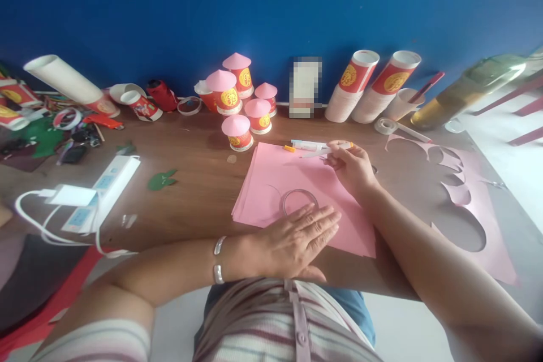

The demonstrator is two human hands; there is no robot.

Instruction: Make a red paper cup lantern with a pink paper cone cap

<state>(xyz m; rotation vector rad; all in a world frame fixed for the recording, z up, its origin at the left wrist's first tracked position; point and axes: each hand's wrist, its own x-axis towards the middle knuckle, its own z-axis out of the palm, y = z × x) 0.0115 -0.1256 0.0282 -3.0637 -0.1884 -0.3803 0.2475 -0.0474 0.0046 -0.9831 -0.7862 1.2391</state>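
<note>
A stack of pink paper (271, 181) lies on the table in front of me. My left hand (292, 240) rests flat across its near part, fingers stretched out. Just beyond those fingers is a thin round ring (286, 198), partly covered by the hand, and a faint curved line shows on the paper to its left. Over the sheet's far right part, my right hand (350, 167) grips a white marker pen (314, 153) with its tip pointing left. A small orange cap (289, 149) and another white marker (303, 144) lie at the paper's far edge.
Red paper cups with pink cone tops (240, 124) stand beyond the paper. Stacked cups (345, 102), a tape roll (386, 125) and a bottle (462, 90) are at back right. Cut pink paper (487, 215) lies right; a power strip (116, 181) and green cutout (161, 180) left.
</note>
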